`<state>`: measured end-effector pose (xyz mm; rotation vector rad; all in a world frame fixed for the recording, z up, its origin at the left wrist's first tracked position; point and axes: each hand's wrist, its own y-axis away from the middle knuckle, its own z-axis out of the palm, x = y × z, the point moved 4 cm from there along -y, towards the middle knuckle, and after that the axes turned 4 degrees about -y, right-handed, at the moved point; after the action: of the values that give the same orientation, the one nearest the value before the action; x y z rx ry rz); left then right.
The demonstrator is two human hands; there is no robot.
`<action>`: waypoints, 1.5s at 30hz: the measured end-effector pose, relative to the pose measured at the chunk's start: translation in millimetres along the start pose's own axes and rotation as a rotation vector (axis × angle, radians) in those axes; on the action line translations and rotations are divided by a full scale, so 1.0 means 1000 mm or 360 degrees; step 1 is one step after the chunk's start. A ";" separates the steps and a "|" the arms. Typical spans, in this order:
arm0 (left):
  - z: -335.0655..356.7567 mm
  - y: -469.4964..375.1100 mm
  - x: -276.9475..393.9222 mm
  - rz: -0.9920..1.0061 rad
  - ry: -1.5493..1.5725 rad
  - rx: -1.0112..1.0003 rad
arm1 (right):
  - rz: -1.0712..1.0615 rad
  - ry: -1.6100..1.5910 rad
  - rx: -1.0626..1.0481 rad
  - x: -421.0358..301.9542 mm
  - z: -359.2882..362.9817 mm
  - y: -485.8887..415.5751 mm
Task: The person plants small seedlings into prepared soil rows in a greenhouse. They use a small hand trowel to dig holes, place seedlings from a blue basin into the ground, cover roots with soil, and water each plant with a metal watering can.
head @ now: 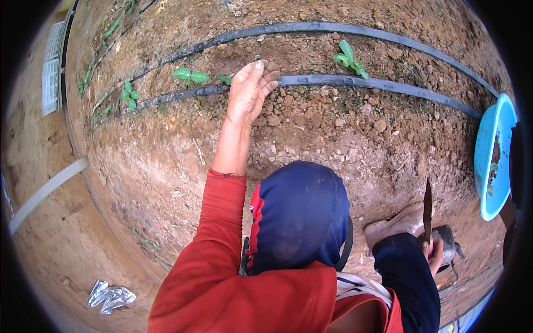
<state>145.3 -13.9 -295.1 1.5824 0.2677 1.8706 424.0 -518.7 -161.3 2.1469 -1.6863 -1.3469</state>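
My left hand [250, 89], in a red sleeve, reaches over a black drip irrigation tape [329, 80] on the bare soil. Its fingers are curled with the thumb near the forefinger; whether anything is pinched there I cannot tell. A seedling leaf [225, 79] shows just left of the hand, and a two-leaved seedling [190, 76] grows farther left. Low on the right, my right hand [435, 256] grips a tool with a narrow, dark, soil-stained blade [427, 210] pointing up. Its handle is mostly hidden by the hand and navy cloth.
Larger seedlings [350, 60] grow to the right between two tapes. A turquoise plastic basin [485, 166] with soil and leaves stands at the far right. My navy-covered knee [300, 216] and a shoe [395, 222] are close by. Crumpled silver foil [110, 297] lies lower left.
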 end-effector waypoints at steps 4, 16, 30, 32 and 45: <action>0.002 0.003 0.001 0.0039 -0.0088 0.0056 | 0.0007 -0.0056 0.0023 0.006 -0.001 -0.002; -0.009 0.003 -0.003 0.0069 -0.0183 0.0106 | 0.0035 -0.0029 -0.0017 0.007 -0.003 -0.004; 0.015 -0.004 0.006 0.0771 -0.1845 0.0287 | 0.0101 -0.0030 -0.0040 0.009 -0.008 0.001; 0.025 -0.014 0.008 0.0962 -0.2165 0.0284 | 0.0093 -0.0015 -0.0038 0.008 -0.008 0.001; 0.041 -0.038 0.004 0.1004 -0.2530 0.0384 | 0.0024 0.0068 -0.0104 0.014 -0.014 -0.006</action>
<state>196.8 7.4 -302.8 2.9643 -0.7975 0.3793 438.0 -534.1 -163.9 2.1082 -1.6165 -1.3231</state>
